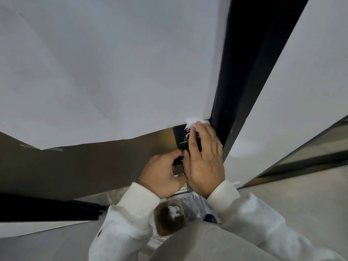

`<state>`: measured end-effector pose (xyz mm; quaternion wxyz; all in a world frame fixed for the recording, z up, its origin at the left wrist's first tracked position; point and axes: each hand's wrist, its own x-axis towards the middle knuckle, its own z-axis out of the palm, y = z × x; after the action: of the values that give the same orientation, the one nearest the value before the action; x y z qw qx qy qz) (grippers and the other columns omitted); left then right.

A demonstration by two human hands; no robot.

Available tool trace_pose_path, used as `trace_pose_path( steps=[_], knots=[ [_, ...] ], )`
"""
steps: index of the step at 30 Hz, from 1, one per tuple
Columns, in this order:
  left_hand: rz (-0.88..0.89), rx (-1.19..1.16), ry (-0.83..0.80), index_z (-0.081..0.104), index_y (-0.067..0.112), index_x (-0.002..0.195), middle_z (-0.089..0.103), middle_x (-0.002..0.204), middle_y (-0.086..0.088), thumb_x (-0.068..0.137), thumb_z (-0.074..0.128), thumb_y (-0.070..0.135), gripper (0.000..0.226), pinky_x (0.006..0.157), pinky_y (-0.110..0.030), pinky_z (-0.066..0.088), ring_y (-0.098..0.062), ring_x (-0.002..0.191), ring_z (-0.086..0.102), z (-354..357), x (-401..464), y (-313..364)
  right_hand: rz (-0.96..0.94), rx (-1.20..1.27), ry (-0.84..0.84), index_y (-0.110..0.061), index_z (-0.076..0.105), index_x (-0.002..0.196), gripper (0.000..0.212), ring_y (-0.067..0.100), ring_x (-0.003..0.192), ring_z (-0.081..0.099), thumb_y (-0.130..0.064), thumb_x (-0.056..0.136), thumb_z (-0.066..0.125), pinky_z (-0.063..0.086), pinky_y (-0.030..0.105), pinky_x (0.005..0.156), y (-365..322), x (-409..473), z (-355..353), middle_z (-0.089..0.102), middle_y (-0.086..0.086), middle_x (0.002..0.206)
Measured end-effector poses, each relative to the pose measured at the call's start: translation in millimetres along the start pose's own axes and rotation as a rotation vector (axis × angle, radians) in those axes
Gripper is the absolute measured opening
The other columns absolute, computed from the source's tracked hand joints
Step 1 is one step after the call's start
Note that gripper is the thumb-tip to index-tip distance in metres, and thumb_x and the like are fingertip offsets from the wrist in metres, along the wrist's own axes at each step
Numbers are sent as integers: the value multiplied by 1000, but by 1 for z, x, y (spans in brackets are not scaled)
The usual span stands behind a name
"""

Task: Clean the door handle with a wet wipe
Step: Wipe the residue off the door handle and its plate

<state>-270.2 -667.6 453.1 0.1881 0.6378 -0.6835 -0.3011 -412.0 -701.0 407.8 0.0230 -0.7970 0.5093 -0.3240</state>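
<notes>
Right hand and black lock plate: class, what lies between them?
In the head view, a white wet wipe lies between the right hand and the black lock plate; the fingers press it there, and its edge shows above the fingertips.

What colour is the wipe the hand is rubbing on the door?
White. The wet wipe shows under the right hand's fingertips in the head view.

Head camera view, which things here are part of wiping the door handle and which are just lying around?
In use:
wet wipe
door handle
right hand
left hand

Lying about:
brown bin holding crumpled white scraps
dark shoe
</notes>
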Motion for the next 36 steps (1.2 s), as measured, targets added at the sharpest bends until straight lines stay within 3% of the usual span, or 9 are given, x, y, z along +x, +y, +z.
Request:
trace_pose_path(
  steps=[5,11,14,16,19,23,28,31,36],
  knots=[
    [15,-23,-4,62,33,92,67,78,12,72,67,22,23,67,-33,56,-10,74,64,-3,1,2,-220,21,-123,-2,46,146,54,31,150,28,-18,95,49,29,49,117,7,0,-6,42,13,156],
    [-28,-14,-28,65,41,114,67,83,20,75,66,22,44,68,-19,52,-2,80,63,-6,-1,6,18,-68,-87,-3,52,140,50,33,138,42,-30,98,52,32,47,115,14,-1,-17,49,15,145],
    [32,-14,21,61,32,87,64,72,16,75,64,19,18,63,-24,51,-8,72,62,-5,-1,7,17,-69,-103,-4,56,136,48,34,134,42,-33,98,50,35,47,111,2,3,-12,51,14,139],
    [45,-4,31,56,30,81,62,69,14,75,65,14,19,60,-22,47,-11,69,61,-4,-1,7,-61,-39,-112,-4,60,131,43,33,132,43,-29,97,50,40,47,105,1,6,-10,55,11,134],
    [24,2,12,64,29,89,63,69,17,74,66,12,23,60,-18,46,-9,70,61,-6,-1,9,-117,-7,-111,-4,63,130,41,33,131,44,-24,95,52,44,47,101,12,9,-8,58,10,132],
    [2,8,-4,69,32,111,60,73,38,76,67,11,41,64,1,38,10,76,59,-8,-5,10,63,70,-58,-4,53,138,47,35,127,43,-26,97,53,50,42,97,10,0,-7,46,18,138],
    [-3,13,-4,63,34,104,70,82,7,74,62,26,31,70,-36,56,-14,78,66,-4,-3,6,121,195,-14,8,42,144,56,39,140,35,-24,98,54,37,41,115,0,-8,3,35,28,148],
    [4,22,12,64,35,107,72,85,8,73,59,29,34,70,-35,56,-13,79,67,-4,-3,9,5,173,-27,10,39,145,60,45,149,20,-23,98,55,25,52,121,4,-10,4,27,34,155],
    [-7,11,-7,65,37,111,71,85,12,73,61,24,40,70,-35,57,-9,78,65,-6,-1,10,-73,167,-30,7,38,148,63,42,153,11,-30,100,53,16,49,124,13,-5,5,20,32,160]
  ],
)
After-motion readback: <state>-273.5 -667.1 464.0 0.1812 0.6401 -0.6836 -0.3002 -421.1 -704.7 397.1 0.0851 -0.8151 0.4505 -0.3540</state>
